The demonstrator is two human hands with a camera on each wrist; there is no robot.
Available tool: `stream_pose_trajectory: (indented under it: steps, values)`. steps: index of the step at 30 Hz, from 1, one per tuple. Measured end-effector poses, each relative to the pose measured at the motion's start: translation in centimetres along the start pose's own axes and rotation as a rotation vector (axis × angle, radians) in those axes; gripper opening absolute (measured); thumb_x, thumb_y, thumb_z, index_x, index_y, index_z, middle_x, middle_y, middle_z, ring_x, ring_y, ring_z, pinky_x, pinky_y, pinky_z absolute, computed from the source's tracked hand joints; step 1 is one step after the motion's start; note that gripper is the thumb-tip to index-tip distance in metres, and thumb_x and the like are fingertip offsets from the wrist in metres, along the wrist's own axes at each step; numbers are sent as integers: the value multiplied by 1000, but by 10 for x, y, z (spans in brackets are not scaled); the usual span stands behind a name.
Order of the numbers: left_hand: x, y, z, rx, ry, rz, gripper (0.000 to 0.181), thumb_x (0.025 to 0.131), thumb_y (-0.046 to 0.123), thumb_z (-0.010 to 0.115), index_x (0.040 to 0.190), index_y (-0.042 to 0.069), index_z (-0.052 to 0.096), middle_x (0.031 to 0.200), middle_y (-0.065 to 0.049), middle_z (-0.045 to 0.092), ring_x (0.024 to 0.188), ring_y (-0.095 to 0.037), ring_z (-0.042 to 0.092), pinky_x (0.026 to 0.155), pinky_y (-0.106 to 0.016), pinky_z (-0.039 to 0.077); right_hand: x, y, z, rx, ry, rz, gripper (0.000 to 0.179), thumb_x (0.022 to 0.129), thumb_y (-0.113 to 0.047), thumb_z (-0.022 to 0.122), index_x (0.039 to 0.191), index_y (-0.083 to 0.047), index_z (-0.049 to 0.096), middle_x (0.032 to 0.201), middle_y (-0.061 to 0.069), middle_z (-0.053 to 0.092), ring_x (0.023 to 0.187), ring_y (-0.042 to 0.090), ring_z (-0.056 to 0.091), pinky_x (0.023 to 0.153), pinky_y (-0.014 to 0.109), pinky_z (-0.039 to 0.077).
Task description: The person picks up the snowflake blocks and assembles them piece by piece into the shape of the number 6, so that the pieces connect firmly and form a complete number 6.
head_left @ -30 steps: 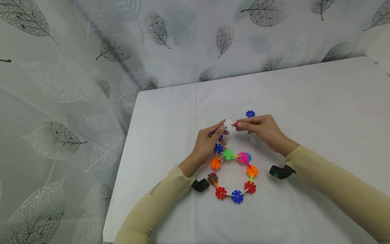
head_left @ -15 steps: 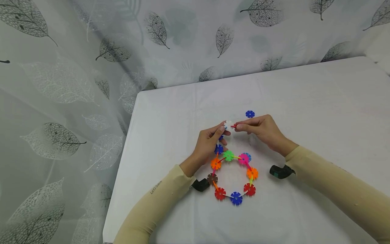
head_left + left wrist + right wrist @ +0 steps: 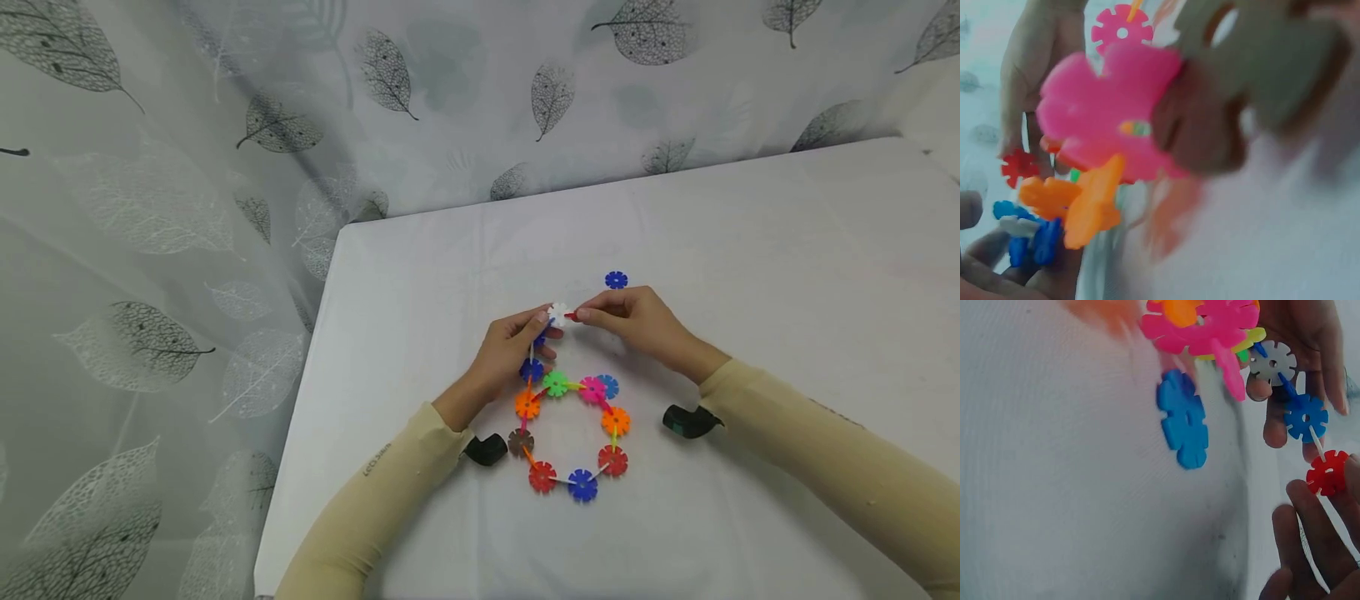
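Note:
My left hand (image 3: 510, 346) holds the free end of a chain of snowflake discs, pinching near a white snowflake disc (image 3: 558, 314). My right hand (image 3: 641, 321) pinches a red snowflake disc (image 3: 572, 317), edge-on in the head view and meeting the white disc's right edge. How deep their slots engage cannot be told. In the right wrist view the red disc (image 3: 1327, 474) appears beyond a blue snowflake disc (image 3: 1305, 419), with a thin white edge between them. Below the hands, the chain runs into a ring of multicoloured snowflake discs, including a green one (image 3: 556, 383) and an orange one (image 3: 616, 421).
A loose blue snowflake disc (image 3: 617, 280) lies beyond my right hand. Beside the pink part of the ring lies a light-blue snowflake disc (image 3: 607, 387). Black wrist cameras (image 3: 690, 422) stick out under both sleeves. A leaf-print curtain hangs behind the white table (image 3: 787, 250).
Both hands have come slightly nearer the body and to the left, with the white and red discs. The ring has shifted a little with them. The red disc stays at the white one's edge.

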State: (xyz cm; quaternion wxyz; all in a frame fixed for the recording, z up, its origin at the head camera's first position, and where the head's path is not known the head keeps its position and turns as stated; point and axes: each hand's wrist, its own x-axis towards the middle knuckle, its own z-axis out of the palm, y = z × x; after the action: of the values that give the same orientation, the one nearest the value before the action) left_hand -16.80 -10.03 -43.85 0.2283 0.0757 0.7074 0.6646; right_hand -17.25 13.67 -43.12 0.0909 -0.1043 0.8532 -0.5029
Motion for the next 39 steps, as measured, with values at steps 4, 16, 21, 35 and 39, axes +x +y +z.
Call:
stream_pose_trajectory:
  steps: [4,16,21,35,39]
  values:
    - [1,2,-3,136,-23,-35,43,106,30,55,147,15,55,118,-11,71,92,-22,69,81,-34,58,1,1,0,-94,15,-9,30,96,-33,72,110,-7,78,103,5,74,90,24,59,70,32,48]
    - [1,13,-8,843,65,33,41,101,36,60,138,20,66,118,-1,70,94,-15,59,84,-33,49,3,5,2,-159,-37,33,31,96,-31,72,117,-9,77,114,8,74,101,26,63,81,38,53]
    - [1,13,-10,920,107,46,35,99,35,63,128,19,72,114,1,71,96,-15,62,84,-33,50,-1,9,-3,-146,-36,69,44,98,-40,68,130,-11,70,126,10,69,116,30,61,93,49,53]
    - [1,12,-17,925,129,1,28,98,35,64,114,18,80,115,1,74,111,-18,64,93,-36,50,-20,23,-22,-78,-2,104,48,100,-42,64,136,-11,64,123,8,69,111,25,59,91,36,49]
    - [1,12,-18,922,133,-4,27,98,36,65,113,18,80,113,1,74,103,-15,65,86,-33,51,-25,27,-27,-77,-24,92,47,99,-41,66,136,-11,65,128,8,67,116,25,57,89,26,48]
